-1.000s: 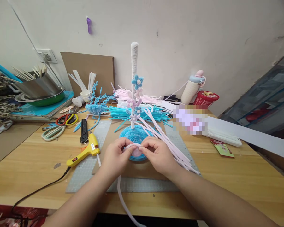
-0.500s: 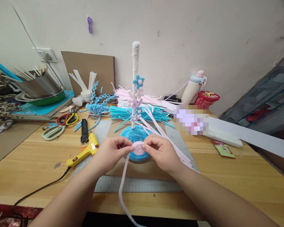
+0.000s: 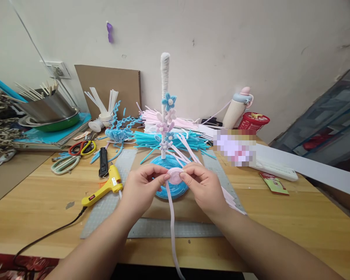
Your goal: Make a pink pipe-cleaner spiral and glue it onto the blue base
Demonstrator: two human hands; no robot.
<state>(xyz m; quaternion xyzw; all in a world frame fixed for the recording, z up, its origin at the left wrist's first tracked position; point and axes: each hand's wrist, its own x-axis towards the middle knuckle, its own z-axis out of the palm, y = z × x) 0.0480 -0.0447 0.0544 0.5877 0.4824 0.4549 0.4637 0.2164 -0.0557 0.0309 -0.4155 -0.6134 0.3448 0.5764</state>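
Between my hands is a pale pink pipe cleaner coil (image 3: 175, 177), wound into a flat round disc. My left hand (image 3: 144, 182) pinches its left edge, where the loose tail of the pipe cleaner hangs down past the table edge. On the opposite edge, my right hand (image 3: 202, 184) pinches with thumb and fingers. Behind the coil lies a round blue coiled base (image 3: 163, 161), partly covered by my hands. A white wrapped post (image 3: 165, 74) stands upright at its back, with blue, pink and lilac flowers (image 3: 169, 102) up its side.
Left are a yellow glue gun (image 3: 102, 190), a black box cutter (image 3: 104, 161) and scissors (image 3: 65, 163). Blue pipe cleaners (image 3: 146, 139) and pink ones (image 3: 154, 116) lie behind the post. A cutting mat (image 3: 99, 217) lies beneath. A bottle (image 3: 235, 109) and red tub (image 3: 253, 122) stand back right.
Both hands have moved slightly right and up with the pink coil. The hanging tail has swung to the right. Both hands still pinch the coil.
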